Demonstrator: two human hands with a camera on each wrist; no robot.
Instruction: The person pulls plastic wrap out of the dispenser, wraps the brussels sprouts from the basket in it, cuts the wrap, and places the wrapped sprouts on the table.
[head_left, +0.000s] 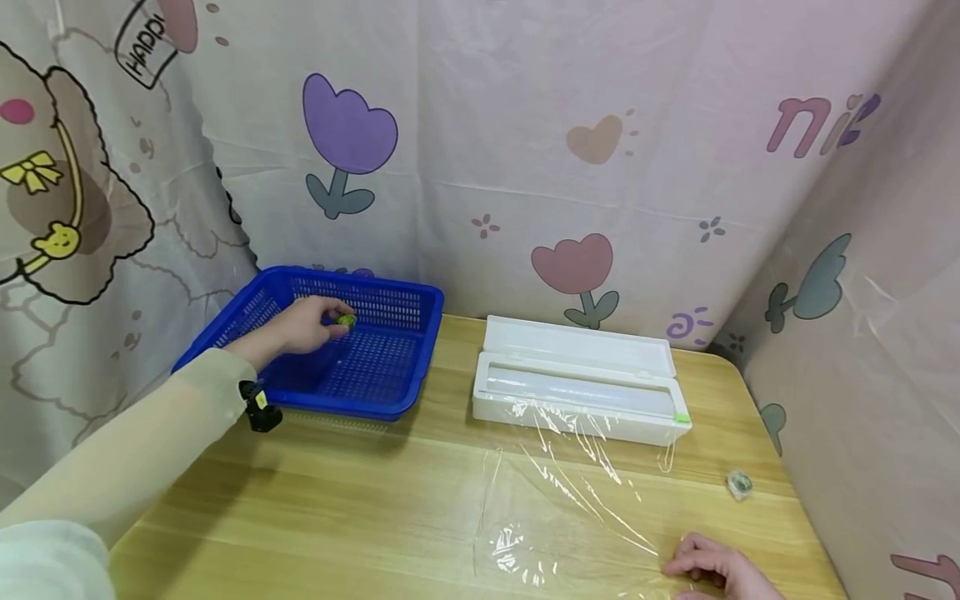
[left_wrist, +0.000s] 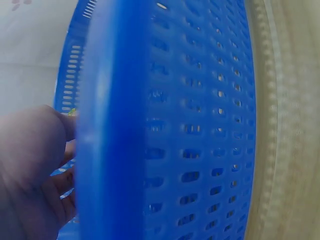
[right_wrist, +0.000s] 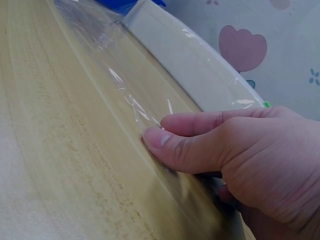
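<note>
In the head view my left hand (head_left: pixel 306 323) is over the blue plastic basket (head_left: pixel 408 396), pinching a small green-and-yellow object (head_left: pixel 346 320) between thumb and fingertips; its kind is too small to tell. The basket wall hides part of that hand in the left wrist view. My right hand (head_left: pixel 716 568), at the front right, pinches the edge of a clear sheet of cling film (right_wrist: pixel 127 95) between thumb and index finger. The film stretches over the table from a white cling film dispenser (head_left: pixel 585 423), whose lid (head_left: pixel 577 343) stands raised with the roll (head_left: pixel 577 390) inside.
A small film-wrapped item (head_left: pixel 739 484) with something greenish inside lies on the wooden table (head_left: pixel 337 500) near its right edge. Printed curtains (head_left: pixel 480 125) hang close behind the table and along both sides. A green slider (head_left: pixel 682 417) sits at the dispenser's right end.
</note>
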